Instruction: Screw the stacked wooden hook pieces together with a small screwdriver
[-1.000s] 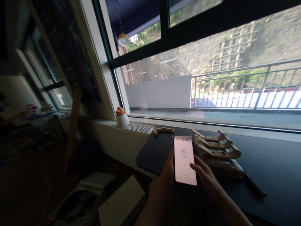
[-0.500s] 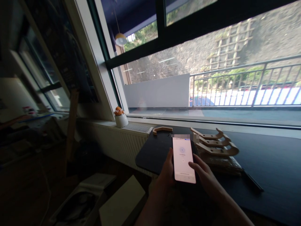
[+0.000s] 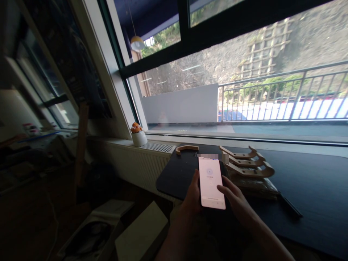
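Observation:
A smartphone [image 3: 212, 186] with a bright, mostly white screen is held upright in front of me, above the near edge of the dark table [image 3: 315, 181]. My left hand [image 3: 193, 190] is closed around its left side, the fingers hidden behind it. On the other side my right hand [image 3: 233, 194] grips the right edge, its thumb lying over the screen. Just right of the phone, several curved wooden hooks [image 3: 251, 172] rest on a plastic-wrapped package [image 3: 261, 189]. A thin dark stick-like object [image 3: 290, 206] lies beside the package.
One bent wooden piece [image 3: 187, 148] lies at the table's far left corner. A white pot with an orange top [image 3: 138, 136] stands by the radiator [image 3: 136, 163] under the window. Below left are an open white box [image 3: 89, 232] and a pale box [image 3: 143, 232].
The view has shifted very slightly. Both hands keep their hold on the smartphone, and the right thumb stays at about the same spot over the screen.

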The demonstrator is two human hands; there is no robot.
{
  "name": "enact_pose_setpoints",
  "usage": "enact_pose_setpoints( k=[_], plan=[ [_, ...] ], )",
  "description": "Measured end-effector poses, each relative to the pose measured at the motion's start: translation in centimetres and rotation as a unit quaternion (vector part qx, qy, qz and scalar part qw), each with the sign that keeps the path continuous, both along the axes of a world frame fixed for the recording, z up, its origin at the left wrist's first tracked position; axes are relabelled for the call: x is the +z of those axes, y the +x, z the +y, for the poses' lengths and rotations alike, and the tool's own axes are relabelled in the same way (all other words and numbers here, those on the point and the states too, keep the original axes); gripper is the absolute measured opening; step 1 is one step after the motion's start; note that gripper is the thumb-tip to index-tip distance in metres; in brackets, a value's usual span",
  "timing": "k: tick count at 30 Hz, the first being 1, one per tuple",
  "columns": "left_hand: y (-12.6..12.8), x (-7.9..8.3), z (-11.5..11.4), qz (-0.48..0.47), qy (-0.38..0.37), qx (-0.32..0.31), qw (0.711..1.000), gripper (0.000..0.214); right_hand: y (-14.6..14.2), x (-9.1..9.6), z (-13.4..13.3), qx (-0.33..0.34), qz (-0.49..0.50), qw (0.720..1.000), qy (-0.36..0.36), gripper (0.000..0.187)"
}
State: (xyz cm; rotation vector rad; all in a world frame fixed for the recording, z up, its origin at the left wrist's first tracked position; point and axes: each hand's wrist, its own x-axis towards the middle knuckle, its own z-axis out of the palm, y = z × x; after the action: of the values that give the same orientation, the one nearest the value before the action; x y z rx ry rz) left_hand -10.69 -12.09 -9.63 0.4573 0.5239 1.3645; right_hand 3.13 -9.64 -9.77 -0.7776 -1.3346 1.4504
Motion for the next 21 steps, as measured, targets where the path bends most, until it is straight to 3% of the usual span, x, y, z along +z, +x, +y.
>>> enact_pose_setpoints(
  k=[21],
  plan=[
    [-0.06,-0.28,0.10,-0.003,0.001,-0.003,1.000,0.067,-0.03,-0.38,0.31,0.012,0.003,1.000,0.000,0.051]
  ],
)
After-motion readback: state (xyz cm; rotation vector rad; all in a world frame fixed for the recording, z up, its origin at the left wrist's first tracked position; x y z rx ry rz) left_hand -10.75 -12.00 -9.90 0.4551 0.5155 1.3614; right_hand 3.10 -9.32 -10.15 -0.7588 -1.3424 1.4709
